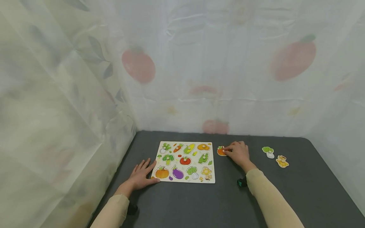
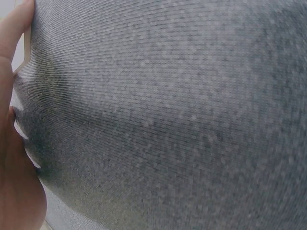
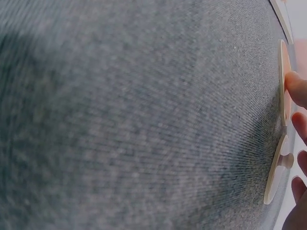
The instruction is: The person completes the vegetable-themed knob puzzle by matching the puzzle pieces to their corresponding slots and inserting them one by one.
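Observation:
A white vegetable puzzle board [image 1: 182,183] lies on the dark table. My left hand [image 1: 141,176] rests with spread fingers at its left edge, thumb on the lower left corner; the left wrist view shows only part of this hand [image 2: 19,191]. To the board's right, my right hand [image 1: 240,153] pinches an orange pumpkin puzzle piece [image 1: 220,151] at its knob, the piece lying on the table. In the right wrist view the thumb [image 3: 297,88] meets that piece [image 3: 283,62]. Another knobbed piece [image 3: 273,179] lies under the curled fingers, its picture hidden.
Farther right on the table [image 1: 308,190] lie a leafy green cabbage piece [image 1: 268,152] and a yellow mushroom piece [image 1: 282,161]. Several knobbed pieces, such as the tomato [image 1: 185,161], sit in the board. A printed curtain [image 1: 182,63] hangs behind the table and along the left side.

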{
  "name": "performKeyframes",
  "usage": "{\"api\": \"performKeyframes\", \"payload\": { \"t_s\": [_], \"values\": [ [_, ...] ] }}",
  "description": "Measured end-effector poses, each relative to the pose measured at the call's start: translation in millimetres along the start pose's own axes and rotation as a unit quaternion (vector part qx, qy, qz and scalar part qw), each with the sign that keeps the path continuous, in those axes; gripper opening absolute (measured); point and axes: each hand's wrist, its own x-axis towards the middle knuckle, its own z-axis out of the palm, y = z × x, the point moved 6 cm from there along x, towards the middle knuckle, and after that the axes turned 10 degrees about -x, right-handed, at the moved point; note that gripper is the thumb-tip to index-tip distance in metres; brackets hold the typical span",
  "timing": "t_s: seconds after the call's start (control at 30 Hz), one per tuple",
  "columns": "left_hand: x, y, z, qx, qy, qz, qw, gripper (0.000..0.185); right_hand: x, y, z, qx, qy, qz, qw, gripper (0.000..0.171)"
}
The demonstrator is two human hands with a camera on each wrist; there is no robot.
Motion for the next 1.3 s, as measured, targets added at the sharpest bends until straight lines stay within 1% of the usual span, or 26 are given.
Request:
{"api": "performKeyframes", "payload": {
  "t_s": [0.17, 0.3, 0.37, 0.43, 0.53, 0.7, 0.8, 0.93, 1.07, 1.2, 1.3],
  "values": [
    [-2.2, 6.2, -3.0, 0.009, -0.008, -0.004, 0.9999, 0.102, 1, 0, 1, -0.011, 0.0, -0.005, 1.0, 0.021],
    [-4.2, 13.3, -6.7, 0.008, -0.01, -0.006, 0.9999, 0.099, 2, 0, 1, -0.007, 0.004, -0.006, 1.0, 0.02],
    [-5.1, 15.0, -6.9, 0.011, -0.015, -0.012, 0.9998, 0.099, 1, 0, 1, -0.006, 0.006, -0.006, 1.0, 0.02],
    [-5.8, 16.9, -7.6, 0.011, -0.016, -0.01, 0.9998, 0.099, 0, -1, 1, -0.005, 0.01, -0.007, 1.0, 0.019],
    [-6.3, 17.6, -8.1, 0.008, -0.013, -0.008, 0.9999, 0.099, 0, -2, 2, -0.007, 0.014, -0.009, 1.0, 0.02],
    [-7.3, 16.7, -7.7, -0.009, -0.003, 0.009, 0.9999, 0.099, -2, -4, 1, -0.004, 0.018, -0.006, 1.0, 0.02],
    [-8.5, 15.3, -7.0, -0.007, -0.005, 0.011, 0.9999, 0.1, -3, -9, -2, -0.002, 0.022, -0.003, 1.0, 0.02],
    [-8.8, 14.6, -8.0, 0.0, -0.01, -0.001, 0.9999, 0.1, -3, -22, -9, 0.005, 0.039, -0.014, 0.999, 0.02],
    [-7.5, 12.4, -8.8, -0.002, -0.018, -0.012, 0.9998, 0.101, -4, -45, -14, 0.023, 0.054, -0.037, 0.998, 0.018],
    [-3.9, 7.5, -6.7, -0.005, -0.025, -0.018, 0.9995, 0.105, -5, -70, -12, 0.036, 0.052, -0.058, 0.996, 0.017],
    [-0.4, 4.2, -5.3, -0.01, -0.028, -0.017, 0.9994, 0.108, -7, -90, -9, 0.035, 0.046, -0.073, 0.996, 0.016]
  ]
}}
